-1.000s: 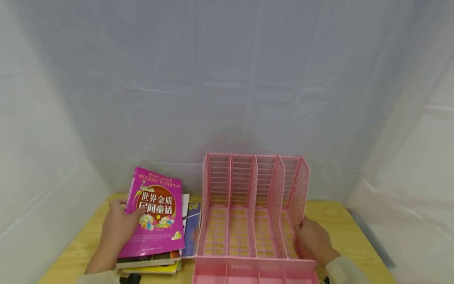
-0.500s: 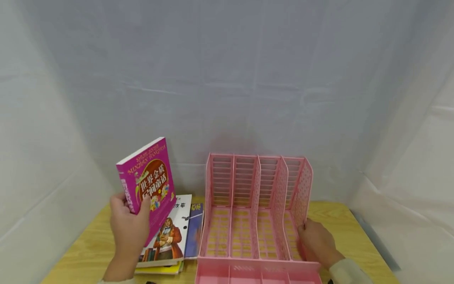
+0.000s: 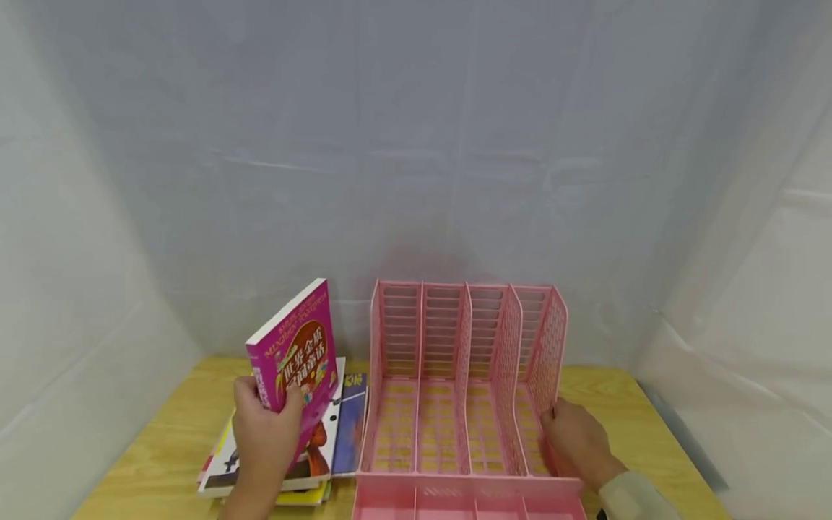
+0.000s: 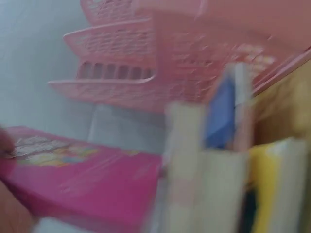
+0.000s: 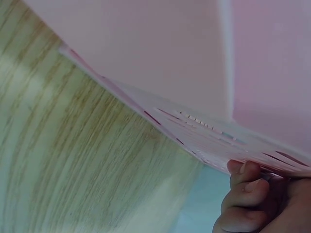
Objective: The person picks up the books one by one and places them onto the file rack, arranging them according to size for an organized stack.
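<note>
My left hand (image 3: 266,433) holds a thick magenta paperback book (image 3: 305,361) nearly upright above a stack of books, thumb across its front cover. In the left wrist view the magenta book (image 4: 97,179) lies left of blurred page edges. Just right of the stack stands a pink plastic desktop file rack (image 3: 468,482) with several upright slots. My right hand (image 3: 578,437) grips the rack's right side panel near the bottom; in the right wrist view its curled fingers (image 5: 245,194) meet the panel's edge. The left hand's other fingers are mostly hidden behind the book.
Under the held book lies a white illustrated book (image 3: 318,451) with a yellow one (image 3: 304,497) beneath. A blue book (image 3: 351,419) sits between stack and rack. Small pink compartments (image 3: 445,502) front the rack. A grey-white sheet (image 3: 416,180) hangs behind the wooden table (image 3: 650,448).
My left hand has lifted the magenta book off the stack and tilted it up, baring the white book, then shifted it right and slightly lower. The right hand stays on the rack.
</note>
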`<control>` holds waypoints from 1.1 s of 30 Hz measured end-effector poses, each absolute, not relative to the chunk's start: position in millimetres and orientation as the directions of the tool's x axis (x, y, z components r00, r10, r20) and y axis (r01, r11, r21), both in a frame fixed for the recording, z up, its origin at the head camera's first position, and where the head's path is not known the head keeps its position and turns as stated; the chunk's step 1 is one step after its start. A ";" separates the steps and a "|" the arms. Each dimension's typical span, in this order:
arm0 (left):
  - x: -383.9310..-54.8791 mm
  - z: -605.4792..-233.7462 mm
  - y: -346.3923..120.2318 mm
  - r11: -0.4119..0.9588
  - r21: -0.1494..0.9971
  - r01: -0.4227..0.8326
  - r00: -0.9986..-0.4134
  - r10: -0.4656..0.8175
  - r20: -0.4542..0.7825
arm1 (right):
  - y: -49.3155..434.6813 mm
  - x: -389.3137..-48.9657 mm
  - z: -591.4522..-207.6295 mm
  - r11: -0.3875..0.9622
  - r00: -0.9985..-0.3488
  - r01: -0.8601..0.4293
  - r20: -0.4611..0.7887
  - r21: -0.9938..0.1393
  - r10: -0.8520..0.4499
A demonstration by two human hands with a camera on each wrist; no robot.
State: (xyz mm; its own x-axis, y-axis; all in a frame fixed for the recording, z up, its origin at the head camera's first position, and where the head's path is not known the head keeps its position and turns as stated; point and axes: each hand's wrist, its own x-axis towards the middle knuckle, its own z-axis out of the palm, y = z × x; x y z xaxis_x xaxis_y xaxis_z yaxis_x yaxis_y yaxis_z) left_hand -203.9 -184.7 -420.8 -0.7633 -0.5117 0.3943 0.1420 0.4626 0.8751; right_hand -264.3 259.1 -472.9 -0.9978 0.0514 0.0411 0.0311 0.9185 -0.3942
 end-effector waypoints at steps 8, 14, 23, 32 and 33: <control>-190.5 -394.3 -214.6 0.667 0.745 -0.004 -0.976 -0.165 0.142 | 258.1 -262.4 -473.1 0.924 -0.998 0.015 0.056 -0.382 0.040; -175.4 -383.5 -194.4 0.448 0.888 0.108 -0.878 -0.376 0.297 | 256.9 -263.1 -472.5 0.920 -0.997 0.014 0.061 -0.392 0.041; -172.2 -390.9 -129.5 0.285 0.861 0.422 -0.783 -0.364 0.505 | 253.4 -264.6 -474.9 0.922 -0.997 0.029 0.053 -0.386 0.053; -201.8 -424.1 -96.1 0.454 0.842 0.291 -0.806 -0.359 0.472 | 251.2 -263.4 -474.9 0.923 -0.997 0.039 0.040 -0.383 0.058; -205.3 -426.7 -94.0 0.469 0.835 0.287 -0.810 -0.347 0.473 | 250.8 -263.2 -474.4 0.925 -0.997 0.033 0.050 -0.379 0.056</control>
